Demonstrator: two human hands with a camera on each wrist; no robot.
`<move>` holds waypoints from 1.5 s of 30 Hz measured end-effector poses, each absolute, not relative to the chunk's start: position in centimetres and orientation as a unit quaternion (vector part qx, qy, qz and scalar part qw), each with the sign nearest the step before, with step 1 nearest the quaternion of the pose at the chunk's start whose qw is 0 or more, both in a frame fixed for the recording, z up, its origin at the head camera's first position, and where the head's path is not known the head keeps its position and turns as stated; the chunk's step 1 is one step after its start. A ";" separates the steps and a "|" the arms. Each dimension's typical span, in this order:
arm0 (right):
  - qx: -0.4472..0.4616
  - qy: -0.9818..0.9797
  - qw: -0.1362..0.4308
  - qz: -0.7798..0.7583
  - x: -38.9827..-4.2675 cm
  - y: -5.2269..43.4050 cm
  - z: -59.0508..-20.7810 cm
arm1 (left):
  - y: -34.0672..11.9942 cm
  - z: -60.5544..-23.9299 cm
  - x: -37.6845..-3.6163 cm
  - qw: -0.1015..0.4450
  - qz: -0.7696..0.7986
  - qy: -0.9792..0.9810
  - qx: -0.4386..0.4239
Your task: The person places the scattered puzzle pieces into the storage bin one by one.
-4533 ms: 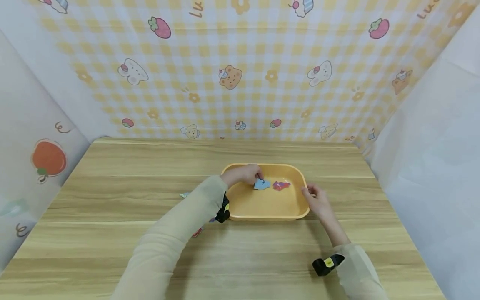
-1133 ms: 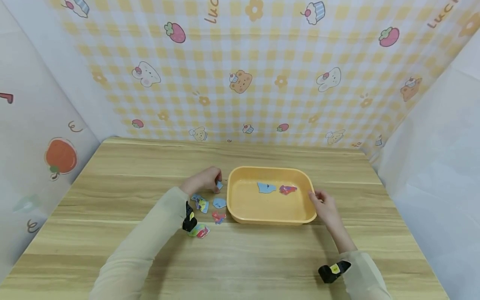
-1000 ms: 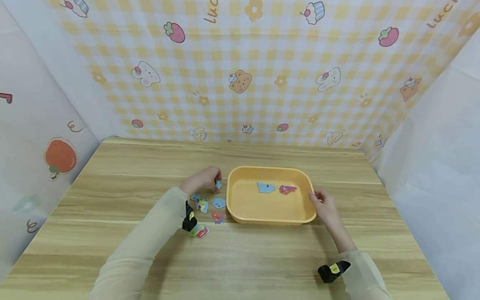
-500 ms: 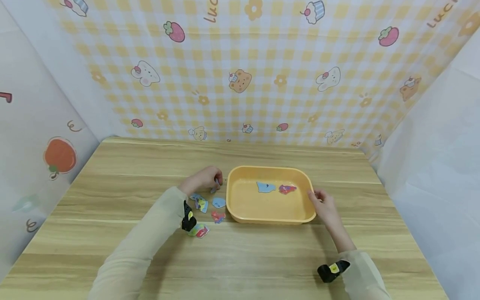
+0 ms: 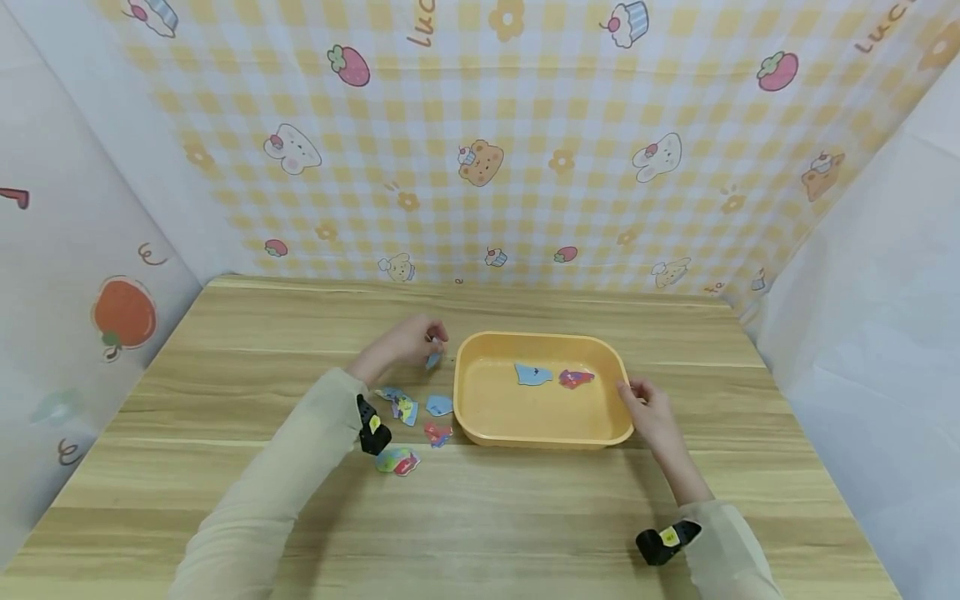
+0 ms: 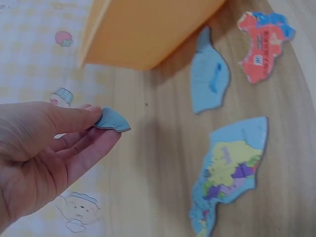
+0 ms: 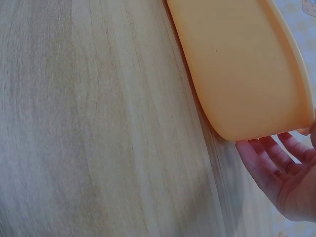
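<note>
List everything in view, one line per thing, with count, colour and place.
Plastic tray: one, orange-yellow, centre of the table.
Puzzle pieces in tray: two, one blue, one red, on its floor.
Puzzle pieces on table: four, blue, red and multicoloured, left of the tray.
Small blue puzzle piece: one, pinched above the table.
Wooden table: one, light brown.
Left hand: pinches the small piece.
Right hand: at the tray's right rim.

Beige long sleeves [image 5: 277, 483] on both arms; black wrist cameras [image 5: 372, 427] with yellow stickers strapped at each cuff; hands bare.
</note>
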State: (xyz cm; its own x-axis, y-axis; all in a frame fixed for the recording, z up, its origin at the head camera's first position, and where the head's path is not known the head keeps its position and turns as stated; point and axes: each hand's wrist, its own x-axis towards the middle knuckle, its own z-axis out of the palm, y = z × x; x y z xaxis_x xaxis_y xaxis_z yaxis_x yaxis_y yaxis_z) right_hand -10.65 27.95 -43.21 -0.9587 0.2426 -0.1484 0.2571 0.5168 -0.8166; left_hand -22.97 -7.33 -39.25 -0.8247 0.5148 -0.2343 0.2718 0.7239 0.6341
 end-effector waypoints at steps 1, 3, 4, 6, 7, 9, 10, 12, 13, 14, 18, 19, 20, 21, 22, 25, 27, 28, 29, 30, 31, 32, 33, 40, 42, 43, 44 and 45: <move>0.144 0.871 0.008 -0.470 -10.6 27.9 -43.2 | -7.3 -39.1 -23.0 0.196 0.298 0.907 0.224; 0.144 0.871 0.007 -0.469 -10.6 27.9 -43.2 | -7.1 -38.8 -22.9 0.181 0.293 0.907 0.243; 0.144 0.872 0.007 -0.468 -10.6 27.9 -43.2 | -7.0 -38.6 -22.9 0.175 0.291 0.906 0.252; 0.143 0.871 0.004 -0.469 -10.6 27.9 -43.2 | -6.7 -38.1 -22.9 0.172 0.295 0.903 0.261; 0.144 0.872 0.004 -0.468 -10.6 27.9 -43.2 | -6.5 -37.9 -22.8 0.170 0.296 0.903 0.262; 0.144 0.873 0.003 -0.466 -10.6 27.9 -43.2 | -6.2 -37.6 -22.8 0.167 0.298 0.903 0.259; 0.144 0.873 0.002 -0.465 -10.6 28.0 -43.2 | -6.0 -37.5 -22.8 0.165 0.298 0.905 0.255; 0.146 0.875 0.002 -0.462 -10.6 28.0 -43.2 | -5.6 -37.3 -22.9 0.160 0.299 0.907 0.250; 0.146 0.875 0.003 -0.461 -10.7 28.0 -43.2 | -5.4 -37.2 -22.9 0.157 0.298 0.908 0.248; 0.146 0.875 0.003 -0.461 -10.7 28.0 -43.2 | -5.2 -37.1 -22.9 0.157 0.300 0.909 0.243; 0.147 0.877 0.006 -0.458 -10.7 28.0 -43.2 | -4.5 -36.8 -23.1 0.155 0.313 0.906 0.241; 0.146 0.876 0.007 -0.459 -10.7 28.0 -43.1 | -4.4 -36.7 -23.1 0.156 0.320 0.904 0.237; 0.147 0.877 0.007 -0.458 -10.7 28.0 -43.1 | -4.3 -36.6 -23.2 0.154 0.326 0.903 0.235; 0.148 0.877 0.008 -0.457 -10.7 28.0 -43.1 | -4.1 -36.6 -23.2 0.152 0.331 0.901 0.236; 0.147 0.876 0.008 -0.459 -10.7 28.0 -43.1 | -4.0 -36.4 -23.3 0.151 0.336 0.899 0.236; 0.147 0.874 0.006 -0.463 -10.7 28.0 -43.1 | -3.6 -36.1 -23.2 0.150 0.342 0.898 0.232; 0.146 0.873 0.004 -0.466 -10.7 28.0 -43.0 | -3.3 -36.0 -23.1 0.151 0.340 0.897 0.240; 0.145 0.872 0.004 -0.467 -10.7 28.0 -43.0 | -3.1 -35.9 -23.0 0.153 0.339 0.897 0.240; 0.145 0.873 0.004 -0.465 -10.7 27.9 -43.1 | -2.9 -36.0 -23.0 0.155 0.340 0.896 0.242; 0.146 0.874 0.005 -0.463 -10.8 27.9 -43.1 | -2.7 -36.0 -22.9 0.158 0.343 0.893 0.244; 0.146 0.874 0.006 -0.463 -10.8 27.9 -43.1 | -2.5 -36.2 -22.9 0.161 0.344 0.891 0.249; 0.146 0.875 0.006 -0.462 -10.7 27.9 -43.1 | -2.3 -36.3 -22.9 0.166 0.345 0.889 0.253; 0.147 0.875 0.006 -0.462 -10.7 27.9 -43.1 | -2.0 -36.5 -22.9 0.170 0.343 0.888 0.256; 0.150 0.872 0.009 -0.466 -10.7 27.9 -43.1 | -0.5 -37.8 -22.7 0.192 0.317 0.878 0.302; 0.148 0.871 0.009 -0.469 -10.7 27.9 -43.1 | -0.1 -38.0 -22.6 0.199 0.309 0.876 0.313; 0.147 0.871 0.008 -0.470 -10.7 27.9 -43.1 | 0.0 -38.1 -22.6 0.198 0.304 0.874 0.322; 0.147 0.871 0.006 -0.469 -10.8 27.9 -43.1 | 0.2 -38.2 -22.5 0.198 0.300 0.873 0.330; 0.146 0.870 0.007 -0.470 -10.8 27.9 -43.1 | 0.3 -38.3 -22.5 0.197 0.296 0.872 0.338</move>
State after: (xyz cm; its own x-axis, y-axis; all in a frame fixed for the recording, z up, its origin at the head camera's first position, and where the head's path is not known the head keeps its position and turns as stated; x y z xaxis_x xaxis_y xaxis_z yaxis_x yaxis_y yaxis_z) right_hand -10.76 27.95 -43.09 -0.9571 0.2480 -0.1496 0.2611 0.5152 -0.8164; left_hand -22.52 0.28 -38.34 -0.6942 0.7054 -0.1431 0.4725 0.5966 0.6487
